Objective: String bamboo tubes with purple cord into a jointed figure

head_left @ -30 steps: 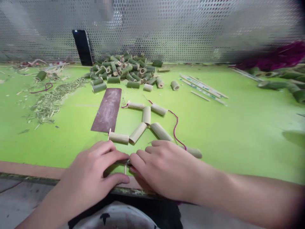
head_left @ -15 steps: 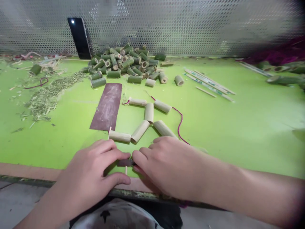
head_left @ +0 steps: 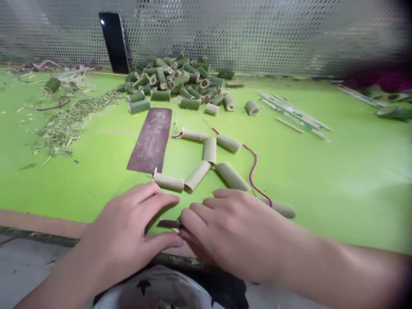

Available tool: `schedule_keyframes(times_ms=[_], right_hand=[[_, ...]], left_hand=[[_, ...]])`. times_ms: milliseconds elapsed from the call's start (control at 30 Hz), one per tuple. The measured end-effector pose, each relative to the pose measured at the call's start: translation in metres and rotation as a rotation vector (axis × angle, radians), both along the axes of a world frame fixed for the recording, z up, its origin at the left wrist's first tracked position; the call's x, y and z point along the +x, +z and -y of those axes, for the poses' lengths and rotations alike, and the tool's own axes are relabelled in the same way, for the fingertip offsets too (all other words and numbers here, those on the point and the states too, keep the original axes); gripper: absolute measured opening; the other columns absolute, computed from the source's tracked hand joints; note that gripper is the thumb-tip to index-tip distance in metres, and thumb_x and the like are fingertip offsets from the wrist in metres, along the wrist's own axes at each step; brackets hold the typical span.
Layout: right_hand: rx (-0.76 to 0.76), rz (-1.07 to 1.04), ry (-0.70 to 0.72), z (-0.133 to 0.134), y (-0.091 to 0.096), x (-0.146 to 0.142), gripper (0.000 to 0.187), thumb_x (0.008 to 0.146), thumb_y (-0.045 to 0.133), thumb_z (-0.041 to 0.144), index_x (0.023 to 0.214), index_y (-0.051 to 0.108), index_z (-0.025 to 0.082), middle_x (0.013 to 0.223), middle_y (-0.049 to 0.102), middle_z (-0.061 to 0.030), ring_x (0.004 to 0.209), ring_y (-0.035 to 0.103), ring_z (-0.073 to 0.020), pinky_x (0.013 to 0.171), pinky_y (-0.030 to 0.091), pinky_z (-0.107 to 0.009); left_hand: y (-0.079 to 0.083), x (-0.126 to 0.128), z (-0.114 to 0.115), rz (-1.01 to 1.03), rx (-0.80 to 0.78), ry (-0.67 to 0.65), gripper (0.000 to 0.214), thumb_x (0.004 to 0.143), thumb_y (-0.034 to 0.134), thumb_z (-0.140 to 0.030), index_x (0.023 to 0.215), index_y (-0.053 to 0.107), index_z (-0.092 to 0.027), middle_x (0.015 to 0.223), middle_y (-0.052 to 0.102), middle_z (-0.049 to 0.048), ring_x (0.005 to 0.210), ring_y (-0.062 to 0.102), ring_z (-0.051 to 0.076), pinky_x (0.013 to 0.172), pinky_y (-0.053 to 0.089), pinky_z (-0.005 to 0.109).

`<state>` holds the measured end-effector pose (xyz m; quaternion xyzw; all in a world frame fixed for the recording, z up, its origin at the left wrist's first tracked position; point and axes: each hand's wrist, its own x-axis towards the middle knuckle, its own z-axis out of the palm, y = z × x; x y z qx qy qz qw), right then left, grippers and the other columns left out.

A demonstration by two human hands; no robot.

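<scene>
Far to the left of the fingers, on the green desk (head_left: 334,206), lie one loose green bamboo segment (head_left: 52,85), one thin red cord (head_left: 59,102) and a spread of pale bamboo shavings (head_left: 64,124). Closer, ahead of the left hand (head_left: 128,225), is one dark brown abrasive sheet (head_left: 150,139).

The left hand's fingers (head_left: 161,198) and thumb (head_left: 170,241) stand apart around one small dark strip (head_left: 169,223); whether they grip it, I cannot tell. A pale stick (head_left: 176,230) shows just below the strip, between the hands. The right hand's fingers (head_left: 196,216) are together and pinch the strip's right end, which they hide.

Ahead of the fingers, seven pale green bamboo tubes (head_left: 210,150) lie in a zigzag, joined by one magenta cord (head_left: 252,169); the last tube sits just beyond the right hand. Farther ahead are one black phone (head_left: 114,43), leaning on a perforated metal screen (head_left: 257,34), and a pile of green bamboo segments (head_left: 167,81), too many to count. Right of the fingers lie several thin flat sticks (head_left: 292,113).
</scene>
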<state>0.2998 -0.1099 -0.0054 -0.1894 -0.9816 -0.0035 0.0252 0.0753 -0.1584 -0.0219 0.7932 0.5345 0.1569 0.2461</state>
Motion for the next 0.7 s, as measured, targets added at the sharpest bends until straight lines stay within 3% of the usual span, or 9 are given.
schedule_keyframes(times_ms=[167,467,600,700], right_hand=[[0.046,0.047,-0.109,-0.006,0.002,0.009,0.017,0.095,0.058,0.019,0.08,0.051,0.02,0.06,0.06,0.0034,0.047,0.042,-0.0125,0.056,0.013,-0.034],[0.021,0.02,-0.225,-0.005,0.006,0.008,0.018,0.095,0.058,0.023,0.079,0.051,0.021,0.055,0.059,0.0029,0.042,0.033,-0.0136,0.052,0.01,-0.034],[0.043,0.033,-0.229,-0.007,0.012,0.012,0.018,0.095,0.057,0.02,0.078,0.051,0.021,0.056,0.058,0.0024,0.042,0.032,-0.0137,0.052,0.011,-0.034],[0.053,0.043,-0.231,-0.011,0.017,0.015,0.021,0.098,0.054,0.022,0.077,0.052,0.021,0.057,0.058,0.0018,0.044,0.035,-0.0135,0.053,0.012,-0.034]], left_hand=[[0.001,0.002,0.004,0.002,0.016,0.053,0.04,0.087,0.075,-0.044,0.123,0.059,-0.035,0.12,0.067,-0.0008,0.1,0.069,0.024,0.076,0.052,0.033],[-0.004,0.008,0.007,-0.032,0.092,0.143,0.033,0.086,0.076,-0.048,0.101,0.056,-0.026,0.096,0.067,0.0009,0.084,0.067,0.023,0.066,0.051,0.032],[-0.009,0.011,0.011,-0.072,0.174,0.127,0.041,0.091,0.069,-0.054,0.12,0.06,-0.025,0.113,0.07,0.0062,0.098,0.07,0.028,0.073,0.055,0.036],[-0.012,0.014,0.014,-0.125,0.238,0.126,0.048,0.096,0.062,-0.056,0.131,0.061,-0.024,0.117,0.071,0.0096,0.097,0.071,0.029,0.069,0.057,0.038]])
